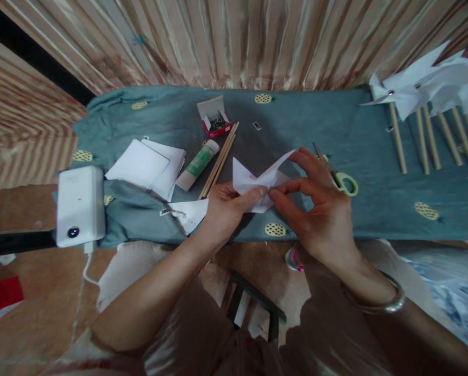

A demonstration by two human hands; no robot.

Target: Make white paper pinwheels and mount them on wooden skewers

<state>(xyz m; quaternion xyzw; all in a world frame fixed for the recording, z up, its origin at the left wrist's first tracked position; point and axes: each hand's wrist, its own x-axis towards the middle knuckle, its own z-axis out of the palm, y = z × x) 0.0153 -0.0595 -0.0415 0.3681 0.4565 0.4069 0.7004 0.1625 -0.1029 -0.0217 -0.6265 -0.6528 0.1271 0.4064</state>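
A white paper pinwheel, its corners partly folded in, is held above the cloth between both hands. My left hand grips its left side, thumb pressed near the centre. With thumb and index finger, my right hand pinches the paper close to that centre; its other fingers are by the upper right blade. Scissors with green handles lie just beyond my right hand, partly hidden by it. Left of the pinwheel are thin wooden sticks, a glue stick and an open red box of small metal pins.
A stack of white paper squares lies at left, near a white power bank with a cable. A loose paper piece is by my left wrist. Several pinwheels on sticks lie at far right. A curtain hangs behind.
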